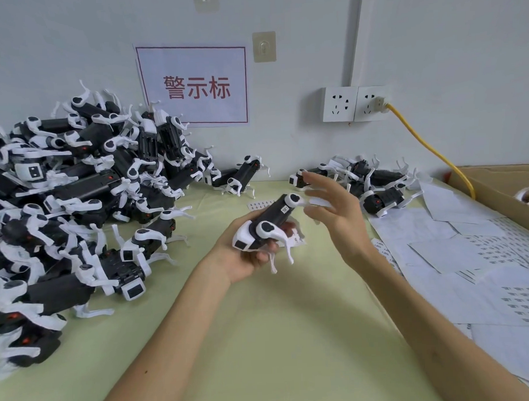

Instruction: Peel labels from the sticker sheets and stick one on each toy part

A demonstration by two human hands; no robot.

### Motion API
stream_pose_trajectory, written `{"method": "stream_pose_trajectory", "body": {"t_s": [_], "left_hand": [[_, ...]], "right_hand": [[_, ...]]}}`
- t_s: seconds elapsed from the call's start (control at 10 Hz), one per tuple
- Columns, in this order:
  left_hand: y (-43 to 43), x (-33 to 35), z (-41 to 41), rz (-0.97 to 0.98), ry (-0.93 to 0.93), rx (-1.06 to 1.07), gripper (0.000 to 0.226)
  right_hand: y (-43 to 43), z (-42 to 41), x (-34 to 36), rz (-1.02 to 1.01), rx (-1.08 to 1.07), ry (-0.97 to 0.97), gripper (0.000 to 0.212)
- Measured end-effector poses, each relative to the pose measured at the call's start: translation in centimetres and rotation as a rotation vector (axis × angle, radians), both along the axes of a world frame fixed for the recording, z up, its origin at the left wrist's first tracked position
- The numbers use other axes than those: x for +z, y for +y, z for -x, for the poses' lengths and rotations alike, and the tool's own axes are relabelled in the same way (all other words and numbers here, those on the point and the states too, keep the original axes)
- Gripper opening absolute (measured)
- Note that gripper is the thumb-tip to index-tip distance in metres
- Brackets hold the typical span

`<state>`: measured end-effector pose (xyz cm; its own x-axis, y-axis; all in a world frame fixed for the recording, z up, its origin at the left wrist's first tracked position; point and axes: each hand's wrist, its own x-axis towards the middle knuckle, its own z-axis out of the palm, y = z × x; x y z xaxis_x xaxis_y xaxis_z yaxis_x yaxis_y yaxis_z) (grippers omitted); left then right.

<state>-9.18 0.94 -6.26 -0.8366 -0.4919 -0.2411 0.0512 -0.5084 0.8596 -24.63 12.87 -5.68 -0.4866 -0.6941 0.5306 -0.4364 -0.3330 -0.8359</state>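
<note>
While the left hand (pixel 244 265) gripped the toy part (pixel 273 219), its long axis pointed straight at the empty, splayed-out right hand (pixel 338 215) just beside it.

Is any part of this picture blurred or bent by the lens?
Head view: the right hand is smeared by motion at its fingers; the toy part in the left hand is sharp; the wall pipe bows from the wide lens; light is soft, shadows faint.

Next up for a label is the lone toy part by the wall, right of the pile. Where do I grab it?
Probably across the toy part's black body, from above: the thin white legs splay out low around it, leaving the top clear.
</note>
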Motion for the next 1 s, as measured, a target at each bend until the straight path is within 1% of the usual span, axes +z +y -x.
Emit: {"method": "stream_pose_trajectory", "body": {"t_s": [0.1, 0.2, 0.3, 0.4, 0.5, 0.6, 0.7, 0.8, 0.9, 1.0], "left_hand": [[0.0, 0.1, -0.5, 0.003, -0.003, -0.108, 0.036], [0.1, 0.5, -1.2, 0.079, 0.03, -0.251, 0.049], [0.1, 0.0, -1.3, -0.087, 0.034, -0.128, 0.026], [0.0, -0.6, -1.0, -0.055, -0.013, -0.024, 0.043], [0.7, -0.1, -0.3, -0.034, -0.035, -0.058, 0.023], [0.3, -0.7, 0.3, 0.085, -0.093, 0.152, 0.032], [-0.1, -1.2, 0.4, 0.113, -0.061, 0.238, 0.026], [-0.2, -1.3, 0.6, 0.127, -0.048, 0.256, 0.026], [0.1, -1.4, 1.1, 0.233, -0.095, 0.255, 0.027], [0.5, -2.0, 1.3, 0.504, -0.169, 0.368, 0.023]], "right_hand": [[0.1, 0.6, 0.0, -0.142, 0.184, -0.044, 0.061], [0.2, 1.0, 0.3, -0.26, 0.397, -0.136, 0.046], [0.6, 1.1, 0.8, -0.319, 0.52, -0.176, 0.039], [0.9, 1.7, 1.1, -0.365, 0.518, -0.225, 0.043], [1.3, 2.8, 1.0, -0.396, 0.369, -0.452, 0.034], [1.9, 5.0, 1.3, -0.36, 0.221, -0.639, 0.023], [3.6, 8.2, 1.9, 0.231, 0.217, -1.125, 0.022], [6.8, 11.3, 1.5, 0.956, 0.226, -1.54, 0.047], [8.3, 12.9, 0.3, 0.942, 0.037, -1.587, 0.054], [6.4, 11.5, 0.5, 0.626, -0.09, -1.532, 0.042]]}}
